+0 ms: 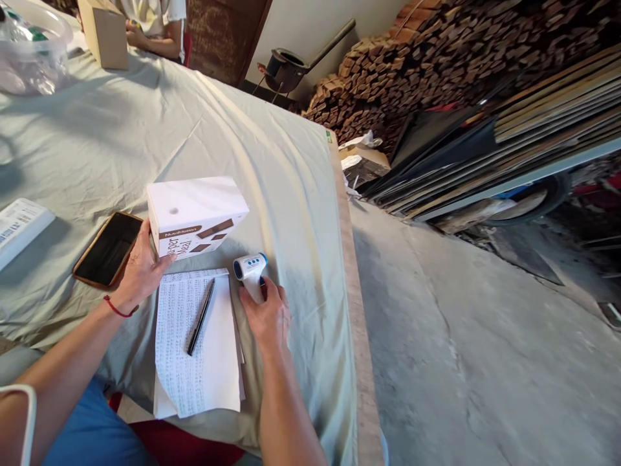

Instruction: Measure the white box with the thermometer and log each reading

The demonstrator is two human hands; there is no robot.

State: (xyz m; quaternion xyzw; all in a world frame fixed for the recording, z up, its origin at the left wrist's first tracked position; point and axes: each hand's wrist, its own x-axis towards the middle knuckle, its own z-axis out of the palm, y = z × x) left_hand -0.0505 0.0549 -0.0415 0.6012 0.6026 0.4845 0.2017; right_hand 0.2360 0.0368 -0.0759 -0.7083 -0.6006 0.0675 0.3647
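Observation:
My left hand (141, 264) is closed on the near left corner of a white box (198, 197) with brown print, its thumb across the lower front edge. In my right hand (268, 315) is a white and blue infrared thermometer (251, 268), with my fingers wrapped round its handle. Between my forearms lies a stack of paper sheets (218, 362), the top one covered in small writing. A black pen (201, 317) rests slantwise on the sheets. Just left of my left hand, a smartphone (109, 249) in a brown case lies with its screen dark.
A pale green cloth (301, 291) covers the table, whose wooden edge (352, 310) runs down the right. At the far left are a white carton (22, 226), a clear plastic tub (36, 58) and a cardboard box (104, 35). Another person's arm (162, 42) rests behind that box.

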